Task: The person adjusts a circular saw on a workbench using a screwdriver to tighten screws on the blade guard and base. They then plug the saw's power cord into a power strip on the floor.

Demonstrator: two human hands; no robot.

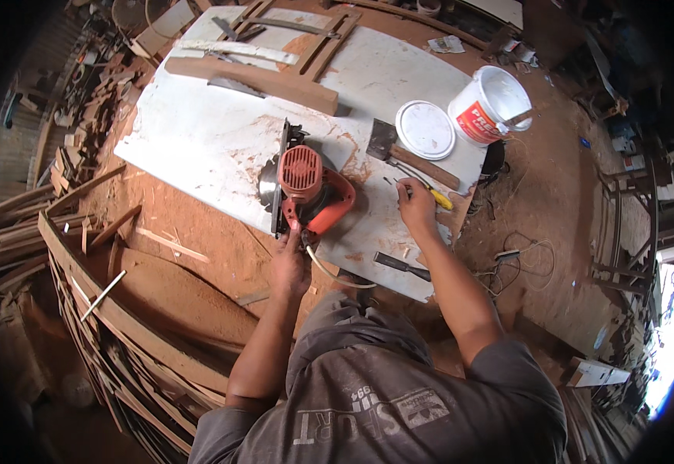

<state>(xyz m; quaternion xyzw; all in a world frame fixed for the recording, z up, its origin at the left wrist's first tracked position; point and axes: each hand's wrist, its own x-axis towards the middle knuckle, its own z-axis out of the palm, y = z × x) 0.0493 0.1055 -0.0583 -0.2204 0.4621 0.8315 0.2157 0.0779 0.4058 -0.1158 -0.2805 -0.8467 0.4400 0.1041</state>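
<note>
A red circular saw [304,174] rests on the white tabletop, its round blade [269,182] showing on the left side. My left hand [292,267] is closed around the rear of the saw, by the pale cord [325,272]. To the right of the saw, my right hand [416,205] is pinched, with a small thin dark rod poking out past the fingertips; its kind is too small to tell. Right beside those fingers lies a screwdriver with a yellow handle [440,199]. A hammer with a wooden handle [432,168] lies just beyond it. Nearer my body is a dark-handled chisel [403,266].
A white bucket [491,104] and its round lid [425,130] stand at the right. Across the table lie a thick wooden beam [256,83] and a wooden frame [325,50]. Long wood strips [132,309] are stacked at the left. Loose cable [534,251] lies on the floor.
</note>
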